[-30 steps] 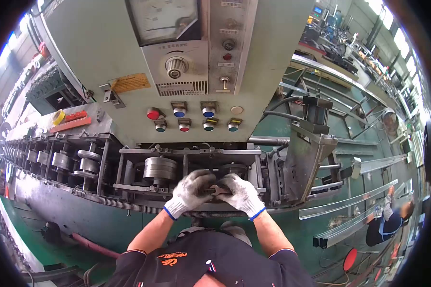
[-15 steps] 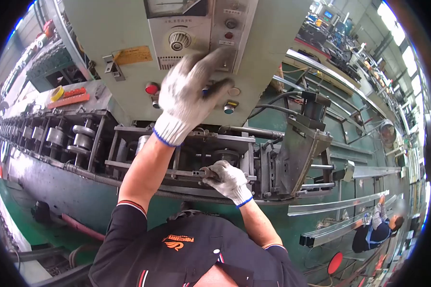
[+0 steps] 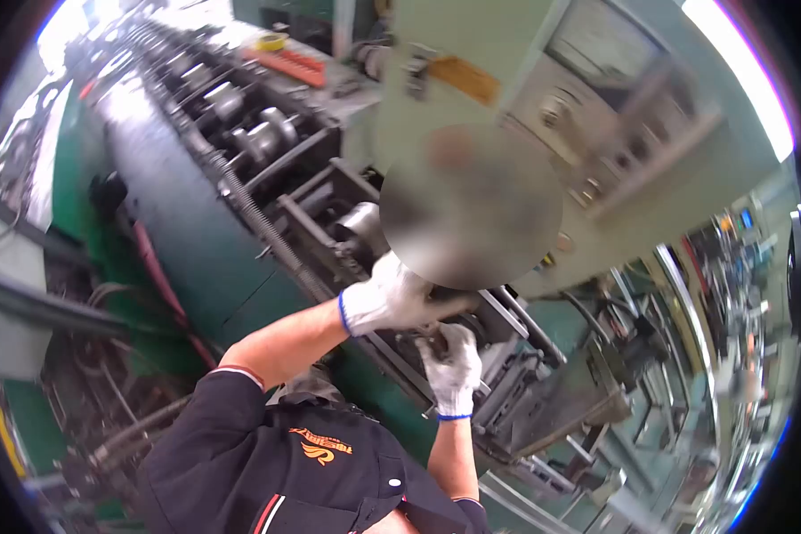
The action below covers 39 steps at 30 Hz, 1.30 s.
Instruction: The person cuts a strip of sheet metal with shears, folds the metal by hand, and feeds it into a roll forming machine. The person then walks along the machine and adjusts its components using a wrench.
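My left hand (image 3: 387, 298), in a white knit glove with a blue cuff, reaches over the roller frame of the machine (image 3: 338, 222). Its fingers point right towards the other hand. They are smeared by motion and partly covered by a blurred round patch, so their grip is unclear. Close beside it, my right hand (image 3: 454, 365), gloved the same way, is at the front rail of the frame with fingers curled. What those fingers close around is too dark and blurred to name.
A grey-green control cabinet (image 3: 472, 44) with a dial (image 3: 556, 111) and meter (image 3: 605, 49) rises behind the frame. Metal rollers (image 3: 267, 138) run back left. A red-orange part (image 3: 289, 67) and yellow tape roll (image 3: 271, 42) lie on a bench. A ribbed conduit (image 3: 249, 209) follows the machine's edge.
My left hand has come down from the control panel to the roller frame beside my right hand. My right hand remains at the frame. The view has turned, tilting the machine diagonally.
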Available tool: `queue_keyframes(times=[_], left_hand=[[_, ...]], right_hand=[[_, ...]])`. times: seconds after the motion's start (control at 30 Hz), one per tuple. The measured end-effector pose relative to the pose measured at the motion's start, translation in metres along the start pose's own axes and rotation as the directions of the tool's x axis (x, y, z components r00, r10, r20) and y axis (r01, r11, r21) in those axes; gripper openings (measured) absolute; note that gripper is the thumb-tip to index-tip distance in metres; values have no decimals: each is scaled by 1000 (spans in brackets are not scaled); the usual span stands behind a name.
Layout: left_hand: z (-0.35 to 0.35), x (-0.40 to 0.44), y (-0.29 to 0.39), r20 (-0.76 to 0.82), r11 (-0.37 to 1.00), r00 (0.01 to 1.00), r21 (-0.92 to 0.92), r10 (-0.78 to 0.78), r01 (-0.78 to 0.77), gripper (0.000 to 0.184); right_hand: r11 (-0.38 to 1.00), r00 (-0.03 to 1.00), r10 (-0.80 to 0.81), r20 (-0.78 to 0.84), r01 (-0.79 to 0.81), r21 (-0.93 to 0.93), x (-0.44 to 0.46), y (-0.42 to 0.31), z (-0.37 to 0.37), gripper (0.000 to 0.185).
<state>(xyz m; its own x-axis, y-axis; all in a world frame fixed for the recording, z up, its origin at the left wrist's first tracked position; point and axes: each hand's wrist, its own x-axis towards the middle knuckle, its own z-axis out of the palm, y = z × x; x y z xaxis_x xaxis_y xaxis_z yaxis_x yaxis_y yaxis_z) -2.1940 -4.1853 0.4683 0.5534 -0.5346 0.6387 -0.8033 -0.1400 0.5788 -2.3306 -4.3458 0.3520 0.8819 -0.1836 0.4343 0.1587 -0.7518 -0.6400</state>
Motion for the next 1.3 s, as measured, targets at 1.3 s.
queue_keyframes(times=[1.3], left_hand=[[-467,-215,-335,-353,698,606,-275,-713,661,20]], right_hand=[[869,811,259,524,-433,240,299,-269,366,27]])
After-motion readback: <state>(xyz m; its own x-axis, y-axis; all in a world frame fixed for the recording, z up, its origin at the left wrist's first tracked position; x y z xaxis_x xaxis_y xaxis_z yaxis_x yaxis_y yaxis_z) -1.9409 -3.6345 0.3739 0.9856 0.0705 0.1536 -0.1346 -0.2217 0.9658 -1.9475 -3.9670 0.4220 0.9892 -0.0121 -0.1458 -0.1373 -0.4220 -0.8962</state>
